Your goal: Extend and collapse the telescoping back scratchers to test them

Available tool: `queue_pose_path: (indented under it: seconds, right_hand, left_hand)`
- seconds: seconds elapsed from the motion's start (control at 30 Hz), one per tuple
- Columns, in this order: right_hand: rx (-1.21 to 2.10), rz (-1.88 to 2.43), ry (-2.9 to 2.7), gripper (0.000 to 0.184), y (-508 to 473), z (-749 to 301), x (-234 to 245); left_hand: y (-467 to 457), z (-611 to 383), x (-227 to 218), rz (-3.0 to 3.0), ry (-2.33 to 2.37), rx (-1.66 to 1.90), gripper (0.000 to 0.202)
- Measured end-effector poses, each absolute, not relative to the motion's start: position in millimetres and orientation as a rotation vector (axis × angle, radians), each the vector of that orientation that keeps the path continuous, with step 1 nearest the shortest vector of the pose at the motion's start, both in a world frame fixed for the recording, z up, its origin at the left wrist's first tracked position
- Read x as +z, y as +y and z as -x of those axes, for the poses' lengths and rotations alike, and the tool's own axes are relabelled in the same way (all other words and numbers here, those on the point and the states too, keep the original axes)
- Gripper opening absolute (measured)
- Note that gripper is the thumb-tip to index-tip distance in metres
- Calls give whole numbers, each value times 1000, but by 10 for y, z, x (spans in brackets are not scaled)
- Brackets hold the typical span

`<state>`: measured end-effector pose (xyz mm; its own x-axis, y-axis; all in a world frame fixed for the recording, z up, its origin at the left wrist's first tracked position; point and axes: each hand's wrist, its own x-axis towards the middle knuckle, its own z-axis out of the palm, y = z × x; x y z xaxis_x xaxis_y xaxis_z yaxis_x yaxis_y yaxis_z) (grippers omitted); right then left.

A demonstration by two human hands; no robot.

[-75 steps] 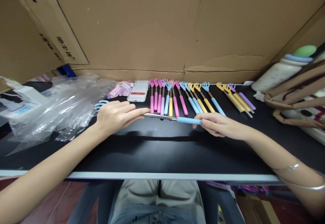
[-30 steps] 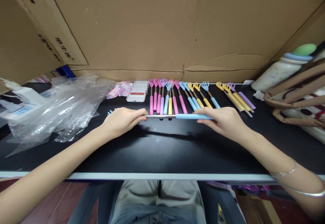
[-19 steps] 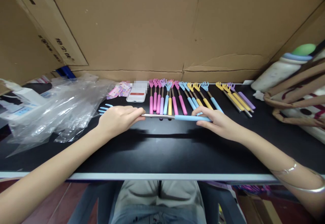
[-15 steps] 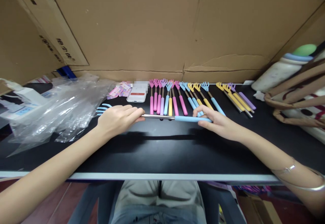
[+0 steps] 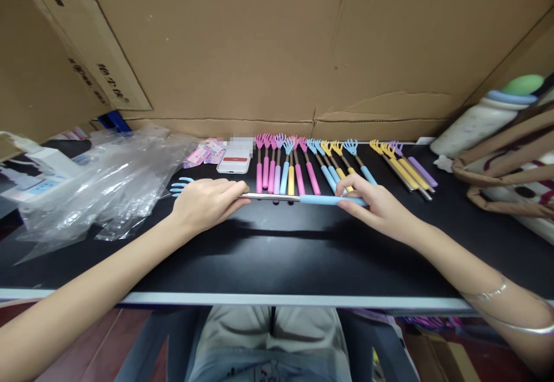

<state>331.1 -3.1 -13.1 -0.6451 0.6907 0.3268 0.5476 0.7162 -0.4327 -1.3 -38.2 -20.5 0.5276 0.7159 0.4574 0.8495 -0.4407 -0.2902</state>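
A light blue back scratcher [image 5: 320, 199] with a metal rod is held level above the black table. My left hand [image 5: 212, 200] is closed round its rod near the claw, whose blue prongs show left of the wrist. My right hand [image 5: 374, 200] grips the far end of its blue handle between thumb and fingers. Behind it lies a row of back scratchers in pink [image 5: 259, 174], yellow [image 5: 291, 180], blue [image 5: 329, 177] and purple [image 5: 277, 180], claws away from me. Farther right are yellow ones [image 5: 407, 174] and a purple one [image 5: 422, 171].
Clear plastic bags [image 5: 116, 180] and a white power strip [image 5: 43, 183] lie at left. A phone [image 5: 234, 161] sits beside pink cards [image 5: 205, 152]. A bottle [image 5: 480, 122] and a brown-strapped bag [image 5: 511, 168] stand at right. Cardboard [image 5: 242, 47] walls the back of the black table [image 5: 277, 266].
Both hands and the blue back scratcher have shifted slightly to the right. My right hand's fingers have shifted slightly on the handle; both hands still hold it.
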Motion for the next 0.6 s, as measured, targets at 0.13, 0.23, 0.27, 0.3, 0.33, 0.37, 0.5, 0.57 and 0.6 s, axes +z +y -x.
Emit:
queue_pose_path:
  seconds: [0.13, 0.23, 0.27, 0.3, 0.33, 0.37, 0.5, 0.57, 0.6]
  right_hand:
    - [252, 993, -2474, 18, -27, -3335, -116]
    - [141, 962, -2463, 19, -42, -3334, -72]
    - [105, 941, -2449, 19, -51, -3330, -56]
    - [71, 921, -2434, 19, -60, -3325, -42]
    - [44, 904, -2420, 19, -69, -3320, -32]
    - [29, 894, -2413, 20, -77, -3316, -26]
    - [26, 897, -2430, 22, -78, -3311, -41]
    - [-7, 898, -2448, 23, -64, -3319, -58]
    - [-37, 894, -2459, 24, -57, -3324, -65]
  left_hand:
    - [-393, -28, -230, 2325, -1378, -319, 45]
    - [-405, -76, -236, 2459, -1520, -286, 40]
    - [-407, -91, -235, 2525, -1567, -285, 38]
    - [-408, -103, -232, 2597, -1606, -288, 38]
    - [-406, -112, -227, 2667, -1637, -298, 38]
    - [-403, -118, -219, 2729, -1663, -308, 38]
    - [-387, -113, -177, 2849, -1755, -299, 41]
    - [-387, -108, -159, 2843, -1784, -291, 40]
    - [-389, -107, -154, 2837, -1782, -293, 40]
